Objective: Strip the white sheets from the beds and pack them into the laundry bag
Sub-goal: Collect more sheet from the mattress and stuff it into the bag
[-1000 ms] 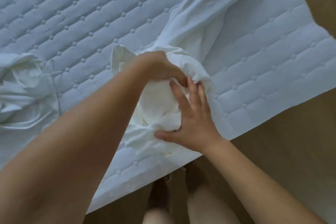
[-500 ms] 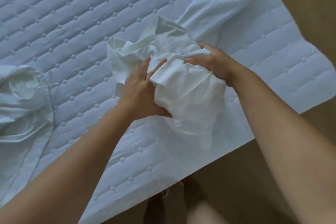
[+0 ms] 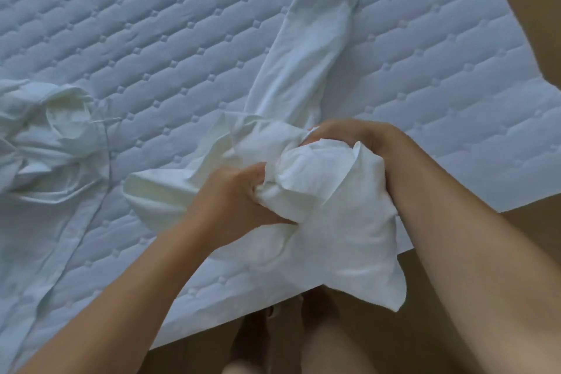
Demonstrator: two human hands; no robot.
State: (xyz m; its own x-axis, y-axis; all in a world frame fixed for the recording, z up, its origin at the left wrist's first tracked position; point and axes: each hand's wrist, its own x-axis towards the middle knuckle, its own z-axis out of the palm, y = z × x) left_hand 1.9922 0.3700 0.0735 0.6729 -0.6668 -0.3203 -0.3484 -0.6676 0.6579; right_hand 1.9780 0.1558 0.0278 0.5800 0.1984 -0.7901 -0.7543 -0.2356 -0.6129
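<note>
Bunching of the crumpled white cotton sheet (image 3: 321, 191) at the near edge of the quilted white bed (image 3: 151, 24).
Head view: its loose tail trails toward the far edge and could drag or spill from the wad if lifted now. Left hand (image 3: 230, 200) and right hand (image 3: 355, 136) both have fingers (image 3: 256, 173) clenched into the cloth.

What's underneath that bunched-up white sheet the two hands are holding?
The quilted mattress pad runs under the white sheet; the bundle's near corner hangs past the edge over the wooden floor. The patch directly beneath is covered.
</note>
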